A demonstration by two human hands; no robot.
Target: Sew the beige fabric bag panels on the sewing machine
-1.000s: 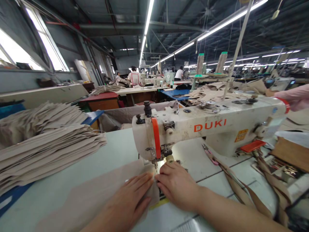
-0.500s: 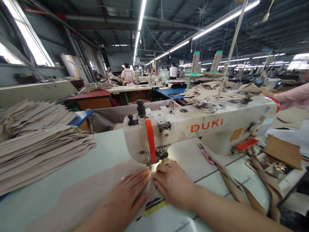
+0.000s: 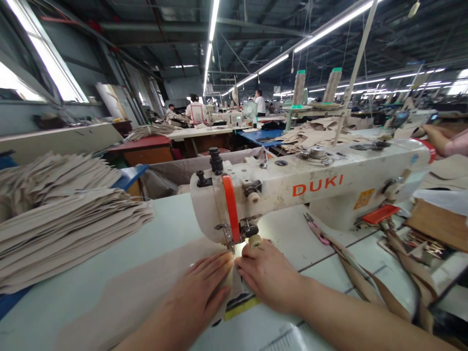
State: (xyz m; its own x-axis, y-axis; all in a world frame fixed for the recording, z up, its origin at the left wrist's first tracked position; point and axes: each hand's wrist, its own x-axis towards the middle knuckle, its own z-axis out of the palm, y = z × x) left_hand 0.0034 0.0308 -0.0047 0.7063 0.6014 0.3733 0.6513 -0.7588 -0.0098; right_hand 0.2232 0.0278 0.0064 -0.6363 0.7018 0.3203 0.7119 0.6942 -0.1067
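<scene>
Well left of the sewing machine (image 3: 278, 187), a thick stack of beige cloth pieces (image 3: 73, 239) lies in limp, matt, uneven layers. Closer to the machine, a thin pale cloth panel (image 3: 135, 287) is spread flat on the smooth, pale green tabletop (image 3: 171, 214), its far right end reaching the machine's needle area. The left hand (image 3: 199, 287) lies palm down on this panel, in front and a little left of the machine's needle; its fingers are straight and side by side, tips toward the needle, thumb spread away, grasping nothing. An orange-red strip (image 3: 231, 207) curves down the machine's needle end. The right hand (image 3: 266, 273) is just in front of that end, its forearm slanting in from the lower right, knuckles raised and fingers bent; the thumb and index finger meet the panel's edge, but I cannot tell whether they pinch it. Along the machine's scuffed white body runs "DUKI" in orange-red capitals. Under its arm lie pink-handled snips (image 3: 316, 229); a small orange-yellow label (image 3: 364, 199) on its right part is too small to read. In front of that part, long tan fabric strips (image 3: 361, 282) trail in loose curves. Beyond the machine's right end, a co-worker's arm (image 3: 438, 140) reaches in.
</scene>
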